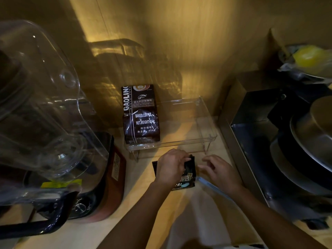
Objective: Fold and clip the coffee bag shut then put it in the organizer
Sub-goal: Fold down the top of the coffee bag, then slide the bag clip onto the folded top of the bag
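A small black coffee bag lies flat on the wooden counter, just in front of the clear organizer. My left hand presses on the bag, its fingers pinching the folded top edge. To the bag's right, my right hand hovers with its fingers spread, holding nothing. A long pale blue clip lies on the counter under my right wrist, next to the bag. Most of the bag's left half is hidden by my left hand.
A larger dark coffee bag stands in the left end of the organizer. A blender with a clear jug fills the left side. Metal pots and a dark box crowd the right. A wooden wall rises behind.
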`<state>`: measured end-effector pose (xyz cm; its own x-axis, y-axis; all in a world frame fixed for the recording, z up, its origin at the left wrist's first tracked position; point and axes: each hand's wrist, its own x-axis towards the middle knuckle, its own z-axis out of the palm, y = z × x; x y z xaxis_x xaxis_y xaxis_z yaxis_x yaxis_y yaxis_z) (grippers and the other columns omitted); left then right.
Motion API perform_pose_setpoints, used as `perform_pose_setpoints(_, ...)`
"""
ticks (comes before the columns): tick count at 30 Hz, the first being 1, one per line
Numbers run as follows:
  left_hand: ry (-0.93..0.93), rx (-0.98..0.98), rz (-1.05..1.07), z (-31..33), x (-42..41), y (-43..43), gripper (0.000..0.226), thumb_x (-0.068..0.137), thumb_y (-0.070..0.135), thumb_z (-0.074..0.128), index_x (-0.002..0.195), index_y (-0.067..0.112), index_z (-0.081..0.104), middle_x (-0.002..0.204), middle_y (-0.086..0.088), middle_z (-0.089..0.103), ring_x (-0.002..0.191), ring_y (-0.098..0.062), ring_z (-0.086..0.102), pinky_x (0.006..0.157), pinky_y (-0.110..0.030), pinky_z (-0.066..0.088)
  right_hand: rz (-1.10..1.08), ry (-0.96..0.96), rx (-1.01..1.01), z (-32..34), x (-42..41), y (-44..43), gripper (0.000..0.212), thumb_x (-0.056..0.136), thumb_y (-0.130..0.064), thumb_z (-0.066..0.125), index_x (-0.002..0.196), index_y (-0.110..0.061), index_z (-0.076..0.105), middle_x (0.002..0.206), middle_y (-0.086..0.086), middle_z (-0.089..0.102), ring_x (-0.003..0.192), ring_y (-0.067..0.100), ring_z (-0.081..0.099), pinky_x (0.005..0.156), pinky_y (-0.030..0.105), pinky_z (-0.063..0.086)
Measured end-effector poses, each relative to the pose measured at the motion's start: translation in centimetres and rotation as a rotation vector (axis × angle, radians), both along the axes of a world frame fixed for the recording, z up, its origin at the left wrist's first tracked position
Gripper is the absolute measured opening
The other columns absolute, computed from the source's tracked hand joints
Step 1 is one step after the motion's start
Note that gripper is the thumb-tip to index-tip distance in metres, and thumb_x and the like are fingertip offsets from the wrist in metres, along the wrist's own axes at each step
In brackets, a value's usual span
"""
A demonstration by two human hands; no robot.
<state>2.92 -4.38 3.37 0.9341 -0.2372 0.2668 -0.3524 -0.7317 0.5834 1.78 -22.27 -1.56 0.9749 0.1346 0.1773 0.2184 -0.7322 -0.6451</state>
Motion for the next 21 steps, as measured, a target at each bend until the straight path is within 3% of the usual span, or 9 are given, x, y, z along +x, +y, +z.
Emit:
perform_pose_setpoints(3,-0.001,-0.006,0.009,0.2,-0.2,-0.2,0.007,0.08,0.004,0.064,0.082,0.009,0.068,0.081,-0.009,0.073,0.078,-0.024,0.063,0.066,-0.024,0.039,0.03,0.124,-0.219,-2.7,-1.0,-1.4,0.015,0.079,-0.012,0.064,0.092,-0.012,0.058,0.093,0.007,0.061,0.089,0.026,0.056,0.07,0.03,0.037)
perform_pose_setpoints(6,0.02,-0.012,0.034,0.2,-0.4,-0.2,0.009,0.082,0.008,0.063,0.084,0.016,0.059,0.078,-0.006,0.068,0.072,-0.02,0.057,0.059,-0.024,0.034,0.044,0.296,-0.414,-5.0,-2.4,-1.9,0.032,0.08,-0.034,0.06,0.108,-0.022,0.05,0.114,0.001,0.054,0.105,0.021,0.048,0.086,0.033,0.035)
perform_pose_setpoints(9,0.009,0.015,0.028,0.2,-0.5,-0.2,0.02,0.08,0.004,0.061,0.075,0.018,0.048,0.068,-0.003,0.06,0.062,-0.015,0.046,0.054,-0.025,0.026,0.007,0.338,-0.447,-6.3,-3.5,-2.1,0.038,0.082,-0.036,0.057,0.116,-0.023,0.046,0.13,-0.001,0.047,0.115,0.019,0.043,0.094,0.036,0.032)
perform_pose_setpoints(13,-0.005,0.096,-0.034,0.5,-0.7,-0.2,0.023,0.072,-0.01,0.059,0.071,0.012,0.054,0.065,-0.008,0.06,0.064,-0.027,0.053,0.054,-0.026,0.027,-0.022,0.248,-0.485,-6.1,-3.8,-2.5,0.021,0.082,-0.023,0.045,0.098,-0.02,0.058,0.107,0.001,0.063,0.099,0.022,0.056,0.085,0.034,0.034)
perform_pose_setpoints(15,0.0,0.137,-0.064,0.4,-0.7,0.1,0.027,0.064,-0.015,0.06,0.069,0.011,0.061,0.066,-0.01,0.06,0.066,-0.028,0.055,0.055,-0.027,0.028,-0.039,0.244,-0.449,-5.7,-3.8,-2.8,0.018,0.081,-0.017,0.048,0.095,-0.018,0.059,0.101,0.002,0.064,0.095,0.023,0.058,0.085,0.034,0.034)
perform_pose_setpoints(18,0.014,0.199,-0.109,0.4,-0.5,0.3,0.033,0.062,-0.015,0.059,0.073,0.015,0.07,0.076,-0.01,0.062,0.076,-0.028,0.055,0.061,-0.027,0.027,-0.052,0.208,-0.253,-4.3,-3.6,-3.3,0.014,0.083,-0.014,0.056,0.095,-0.016,0.061,0.093,0.005,0.066,0.085,0.025,0.061,0.079,0.036,0.042)
perform_pose_setpoints(21,0.025,0.213,-0.12,0.3,-0.1,0.3,0.036,0.069,-0.012,0.056,0.085,0.016,0.071,0.084,-0.008,0.061,0.084,-0.025,0.051,0.066,-0.026,0.025,-0.023,0.193,-0.064,-2.2,-3.2,-3.4,0.017,0.085,-0.006,0.057,0.101,-0.011,0.061,0.09,0.005,0.065,0.081,0.022,0.06,0.07,0.029,0.043)
